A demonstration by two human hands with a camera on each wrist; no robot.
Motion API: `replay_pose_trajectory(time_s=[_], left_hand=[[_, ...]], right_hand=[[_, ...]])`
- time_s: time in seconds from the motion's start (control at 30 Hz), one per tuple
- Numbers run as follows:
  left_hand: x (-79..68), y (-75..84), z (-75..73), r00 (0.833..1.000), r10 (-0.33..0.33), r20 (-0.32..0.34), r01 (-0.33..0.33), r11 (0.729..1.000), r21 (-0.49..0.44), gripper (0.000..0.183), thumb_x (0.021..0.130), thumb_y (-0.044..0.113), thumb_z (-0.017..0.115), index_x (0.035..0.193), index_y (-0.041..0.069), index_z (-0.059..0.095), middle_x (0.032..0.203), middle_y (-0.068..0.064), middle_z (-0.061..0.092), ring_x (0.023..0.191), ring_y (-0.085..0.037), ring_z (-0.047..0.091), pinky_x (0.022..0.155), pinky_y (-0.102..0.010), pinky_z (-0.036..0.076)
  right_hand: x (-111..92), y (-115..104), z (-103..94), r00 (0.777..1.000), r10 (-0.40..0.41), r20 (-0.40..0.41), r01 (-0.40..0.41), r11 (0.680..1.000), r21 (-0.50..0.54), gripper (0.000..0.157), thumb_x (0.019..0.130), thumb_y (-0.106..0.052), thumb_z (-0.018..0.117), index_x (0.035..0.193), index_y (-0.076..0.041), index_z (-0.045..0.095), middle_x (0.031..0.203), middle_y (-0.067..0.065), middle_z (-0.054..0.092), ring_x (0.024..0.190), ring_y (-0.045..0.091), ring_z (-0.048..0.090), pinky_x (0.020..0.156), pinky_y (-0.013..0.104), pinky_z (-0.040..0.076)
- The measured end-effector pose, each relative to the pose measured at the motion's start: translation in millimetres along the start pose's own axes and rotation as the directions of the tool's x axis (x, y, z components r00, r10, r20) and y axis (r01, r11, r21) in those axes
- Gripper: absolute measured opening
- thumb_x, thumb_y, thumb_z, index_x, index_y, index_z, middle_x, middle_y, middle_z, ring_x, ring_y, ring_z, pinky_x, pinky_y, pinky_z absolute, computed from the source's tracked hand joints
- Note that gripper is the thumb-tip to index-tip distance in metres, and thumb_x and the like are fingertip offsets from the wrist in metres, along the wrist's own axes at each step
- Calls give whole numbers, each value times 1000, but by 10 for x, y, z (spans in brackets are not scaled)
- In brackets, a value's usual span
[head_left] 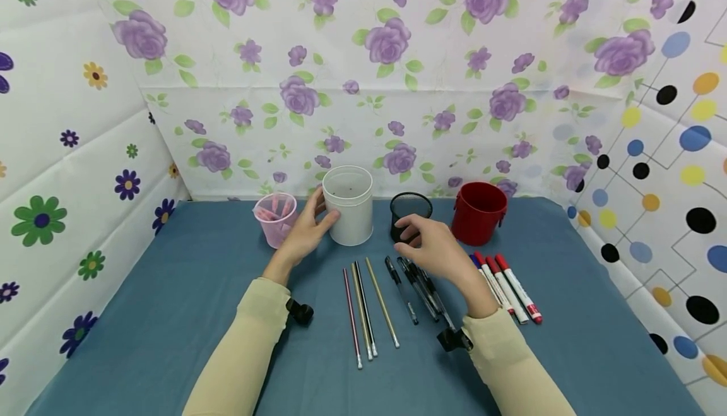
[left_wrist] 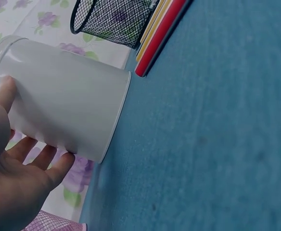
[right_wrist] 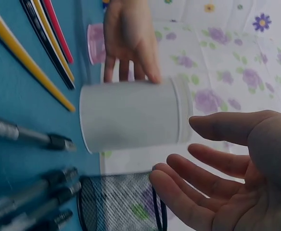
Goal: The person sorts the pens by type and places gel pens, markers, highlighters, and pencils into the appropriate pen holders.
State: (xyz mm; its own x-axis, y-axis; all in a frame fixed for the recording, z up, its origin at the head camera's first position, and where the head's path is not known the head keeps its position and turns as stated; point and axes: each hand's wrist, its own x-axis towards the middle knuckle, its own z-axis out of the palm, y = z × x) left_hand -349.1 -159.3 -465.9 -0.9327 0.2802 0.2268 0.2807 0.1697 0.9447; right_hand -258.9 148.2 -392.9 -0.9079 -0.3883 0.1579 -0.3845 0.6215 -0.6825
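Observation:
A white plastic cup (head_left: 351,214) stands upright near the back of the cloth. My left hand (head_left: 307,226) holds it by its left side, thumb on the front wall and fingers curved round behind, as the left wrist view also shows. Over the front of the black mesh pen cup (head_left: 411,201) hovers my right hand (head_left: 434,249), fingers loosely bent and holding nothing. Beneath that hand lie several black pens (head_left: 419,290), partly hidden by it. Several pencils (head_left: 363,309) lie between the two forearms.
Left of the white cup is a pink basket (head_left: 278,230) with pink items inside. A red cup (head_left: 479,214) stands at the back right, with several markers (head_left: 511,290) lying in front of it. Floral cloth (head_left: 352,88) hangs behind the blue table cover (head_left: 170,321).

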Motion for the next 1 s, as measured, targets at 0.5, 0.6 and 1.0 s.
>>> replay_pose_trajectory(time_s=[0.5, 0.6, 1.0], left_hand=[[-11, 12, 14, 1000, 9, -8, -9, 1000, 2, 75, 111, 26, 60, 171, 18, 16, 173, -13, 25, 159, -36, 25, 126, -62, 27], [-10, 4, 17, 1000, 10, -13, -10, 1000, 8, 75, 111, 26, 60, 171, 17, 16, 173, -14, 25, 160, -37, 25, 125, -62, 27], [-17, -3, 6, 1000, 3, -18, -2, 999, 35, 75, 111, 31, 61, 171, 19, 18, 173, -11, 26, 159, -36, 27, 125, -63, 28]], right_hand=[[-26, -300, 526, 994, -12, 106, 17, 999, -49, 30, 98, -14, 78, 126, -4, 72, 99, 7, 74, 73, 11, 65, 65, 30, 56], [-38, -340, 621, 991, -4, 134, 14, 997, -70, 29, 98, -13, 78, 125, -3, 72, 98, 7, 73, 70, 11, 64, 63, 31, 55], [-117, -404, 952, 957, 8, 289, 12, 998, -67, 28, 100, -14, 76, 123, 1, 71, 64, -1, 57, 51, 13, 52, 50, 28, 43]])
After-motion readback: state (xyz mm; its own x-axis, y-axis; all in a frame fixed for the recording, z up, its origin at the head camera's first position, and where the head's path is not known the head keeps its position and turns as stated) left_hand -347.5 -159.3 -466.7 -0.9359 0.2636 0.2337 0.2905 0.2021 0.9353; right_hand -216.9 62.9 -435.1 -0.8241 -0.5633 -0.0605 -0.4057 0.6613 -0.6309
